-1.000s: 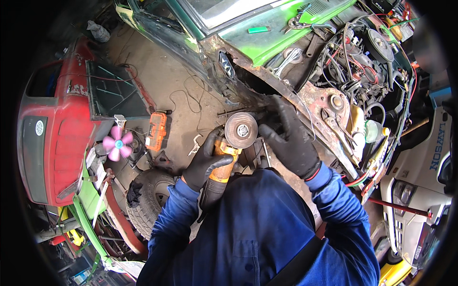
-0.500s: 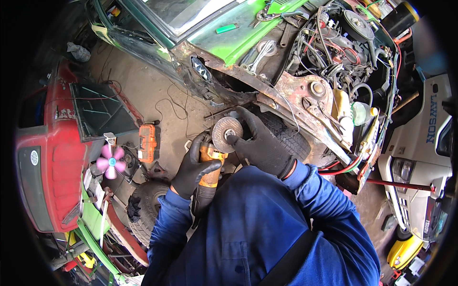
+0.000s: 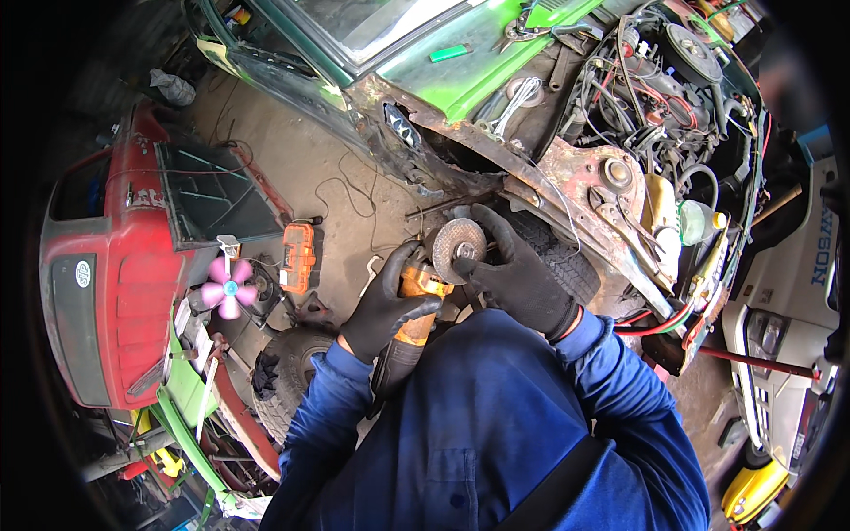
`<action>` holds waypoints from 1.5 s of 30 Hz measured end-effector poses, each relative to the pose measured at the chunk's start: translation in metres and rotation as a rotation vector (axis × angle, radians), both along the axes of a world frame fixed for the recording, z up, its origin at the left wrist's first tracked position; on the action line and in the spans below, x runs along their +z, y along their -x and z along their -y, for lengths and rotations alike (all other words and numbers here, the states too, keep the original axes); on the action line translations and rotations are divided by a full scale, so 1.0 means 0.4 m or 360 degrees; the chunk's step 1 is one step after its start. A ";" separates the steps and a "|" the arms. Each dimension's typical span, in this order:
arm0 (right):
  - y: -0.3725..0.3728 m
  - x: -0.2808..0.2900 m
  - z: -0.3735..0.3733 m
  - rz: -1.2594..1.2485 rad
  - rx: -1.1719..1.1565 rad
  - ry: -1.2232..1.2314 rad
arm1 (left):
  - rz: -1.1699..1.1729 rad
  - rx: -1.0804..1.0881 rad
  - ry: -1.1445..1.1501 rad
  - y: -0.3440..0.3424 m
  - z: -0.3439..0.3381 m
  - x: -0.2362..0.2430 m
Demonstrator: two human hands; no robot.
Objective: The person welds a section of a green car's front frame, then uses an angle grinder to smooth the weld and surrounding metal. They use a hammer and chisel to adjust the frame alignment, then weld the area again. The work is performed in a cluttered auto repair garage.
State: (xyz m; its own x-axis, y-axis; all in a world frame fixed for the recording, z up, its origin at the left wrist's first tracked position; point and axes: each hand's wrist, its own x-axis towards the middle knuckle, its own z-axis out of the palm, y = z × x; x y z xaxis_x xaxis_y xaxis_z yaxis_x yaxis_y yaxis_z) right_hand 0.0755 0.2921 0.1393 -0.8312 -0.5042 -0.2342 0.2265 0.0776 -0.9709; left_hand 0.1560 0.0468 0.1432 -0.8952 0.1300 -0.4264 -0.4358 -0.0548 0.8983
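One angle grinder (image 3: pixel 414 332) tilts against the blue-clad torso (image 3: pixel 478 407), fingers of the left hand (image 3: pixel 376 317) wrapped round it; those of the right hand (image 3: pixel 524 285) half-curl at its single disc (image 3: pixel 456 244), grip unclear. Nearby: two tyres (image 3: pixel 276 407), one pink fan (image 3: pixel 218 293).

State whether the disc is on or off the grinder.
On: the disc sits at the head of the orange grinder; how tightly, cannot tell.
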 end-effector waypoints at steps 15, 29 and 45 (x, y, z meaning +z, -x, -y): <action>0.013 -0.016 -0.027 0.0577 -0.0073 0.0309 | 0.0009 -0.0005 0.0026 0.009 -0.007 -0.023; 0.104 0.001 -0.268 0.0358 -0.0985 -0.0091 | 0.0207 0.0108 -0.0223 0.022 -0.018 -0.002; 0.124 -0.172 -0.510 -0.0181 -0.1225 -0.0843 | -0.0009 0.0043 -0.0201 0.108 -0.022 0.007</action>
State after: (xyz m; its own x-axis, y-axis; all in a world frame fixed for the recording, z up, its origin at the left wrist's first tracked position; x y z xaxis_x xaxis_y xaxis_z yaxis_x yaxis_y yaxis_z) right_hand 0.0261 0.4963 0.0706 -0.9236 0.3424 -0.1724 0.3050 0.3837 -0.8716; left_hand 0.1130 0.0555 0.1460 -0.9014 0.1580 -0.4031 -0.4277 -0.1792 0.8860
